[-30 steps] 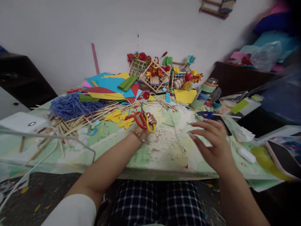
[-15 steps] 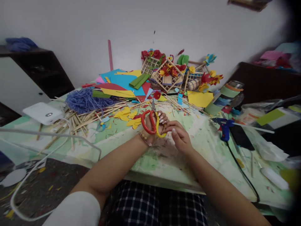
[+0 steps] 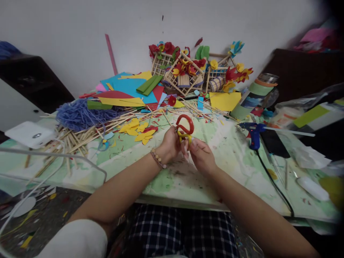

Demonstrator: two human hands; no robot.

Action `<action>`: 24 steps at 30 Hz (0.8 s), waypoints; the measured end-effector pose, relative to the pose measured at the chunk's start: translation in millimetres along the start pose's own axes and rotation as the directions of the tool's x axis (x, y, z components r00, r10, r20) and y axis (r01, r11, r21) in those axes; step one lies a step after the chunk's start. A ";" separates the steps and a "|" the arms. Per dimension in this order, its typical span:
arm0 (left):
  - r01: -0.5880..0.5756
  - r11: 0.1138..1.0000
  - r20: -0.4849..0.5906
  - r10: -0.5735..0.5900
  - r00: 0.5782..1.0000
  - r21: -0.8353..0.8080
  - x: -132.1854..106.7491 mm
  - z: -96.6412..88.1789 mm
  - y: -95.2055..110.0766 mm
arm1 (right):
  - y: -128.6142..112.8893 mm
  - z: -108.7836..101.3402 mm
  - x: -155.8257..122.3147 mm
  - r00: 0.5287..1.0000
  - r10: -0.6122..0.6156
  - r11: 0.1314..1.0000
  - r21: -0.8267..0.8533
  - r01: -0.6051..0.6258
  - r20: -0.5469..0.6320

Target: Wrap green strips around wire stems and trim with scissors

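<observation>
A pair of scissors (image 3: 189, 125) with one red and one yellow handle is in my left hand (image 3: 170, 145), its handle loops standing up above the fingers. The blades do not show; the hand seems to cover them. My right hand (image 3: 202, 156) is close against the left fingertips, thumb and fingers pinched together just below the yellow loop. Whatever lies between those fingertips is hidden. Both hands are over the near middle of the stained, light green tablecloth (image 3: 161, 182). Left of them lie yellow paper petals (image 3: 145, 136).
Bamboo sticks (image 3: 72, 143), blue raffia-like strands (image 3: 83, 114) and a white box-shaped device (image 3: 30, 134) with a cable are at left. Coloured paper (image 3: 123, 87) and lattice frames with paper flowers (image 3: 184, 77) stand behind. A blue glue gun (image 3: 255, 135) and a dark phone (image 3: 275, 144) lie right.
The scissors have turned in my left hand: their blades pointed away from me before, and now the loops point up. My right hand has come in closer to the left fingers. The view has shifted slightly.
</observation>
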State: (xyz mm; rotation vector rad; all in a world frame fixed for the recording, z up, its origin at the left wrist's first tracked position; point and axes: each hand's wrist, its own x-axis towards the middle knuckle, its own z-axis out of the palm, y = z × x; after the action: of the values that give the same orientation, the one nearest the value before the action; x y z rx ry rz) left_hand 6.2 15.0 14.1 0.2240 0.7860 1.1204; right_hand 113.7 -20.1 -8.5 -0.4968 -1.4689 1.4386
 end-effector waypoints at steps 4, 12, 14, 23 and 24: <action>0.009 0.999 0.101 -0.012 0.995 0.031 1.2 -0.4 -3.4 | -6.5 -2.6 5.1 0.997 0.056 0.975 0.218 -0.044 -0.051; 0.083 0.988 0.184 -0.106 0.977 0.127 -5.4 -1.6 -1.9 | -12.6 -4.8 4.2 0.995 0.083 0.967 0.237 -0.094 0.055; 0.062 0.986 0.194 -0.092 0.977 0.156 -7.5 -0.3 -1.1 | -11.6 -5.6 3.6 0.996 0.062 0.965 0.252 -0.078 0.070; -0.068 0.997 0.094 0.065 0.993 0.029 -2.8 -0.1 -6.8 | -3.7 -9.5 2.7 0.999 -0.009 0.968 0.251 -0.003 0.046; -0.078 0.997 0.088 0.075 0.993 0.022 -2.2 0.0 -7.3 | -3.8 -9.7 2.9 0.998 -0.016 0.970 0.244 0.002 0.053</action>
State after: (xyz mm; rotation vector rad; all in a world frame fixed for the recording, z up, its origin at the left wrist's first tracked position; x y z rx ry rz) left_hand 11.0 9.8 11.2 0.3245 0.7197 1.1654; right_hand 121.8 -13.5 -5.8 -0.2996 -1.3108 1.6108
